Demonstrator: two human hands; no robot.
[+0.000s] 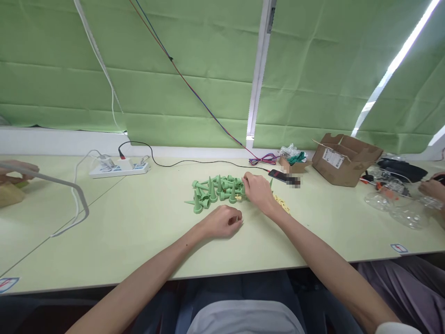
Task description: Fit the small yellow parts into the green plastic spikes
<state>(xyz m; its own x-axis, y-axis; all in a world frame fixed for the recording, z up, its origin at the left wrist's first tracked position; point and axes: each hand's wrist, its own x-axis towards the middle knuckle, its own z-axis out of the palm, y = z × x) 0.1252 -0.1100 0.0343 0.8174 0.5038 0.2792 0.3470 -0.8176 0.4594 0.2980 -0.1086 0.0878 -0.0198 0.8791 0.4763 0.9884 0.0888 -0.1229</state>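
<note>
While a person's two bare arms reach over a pale table from its near edge, a heap of green spikes (213, 190) lies in the middle, just beyond the hands. The spikes are cone-shaped, some upright, others lying on their sides. The left hand (223, 221) is at the near side of the heap, fingers curled towards the thumb; whether it pinches anything, I cannot tell. The right hand (259, 191) is at the heap's right end, fingers bent downward; its fingertips are hidden, so I cannot tell if they grip a spike. Small yellow pieces (282, 204) lie just right of it, partly behind the wrist.

Beyond the right hand is a dark phone (277, 175), part of it blurred out, near coiled wire (264, 159). Farther right, a small box (295, 166) holds clear plastic and something green. Beside it stands an open brown box (342, 162) with a white label (333, 158), its print too small to read. Clear bottles (410, 215) lie at the right, near a co-worker's hand (431, 189). On the far left is a white power strip (119, 170); another co-worker's hand (21, 170) is at the left edge. Two blue-bordered stickers with red marks, one near right (399, 248), one near left (8, 284), show no legible wording. Green blinds (194, 37) hang behind.
</note>
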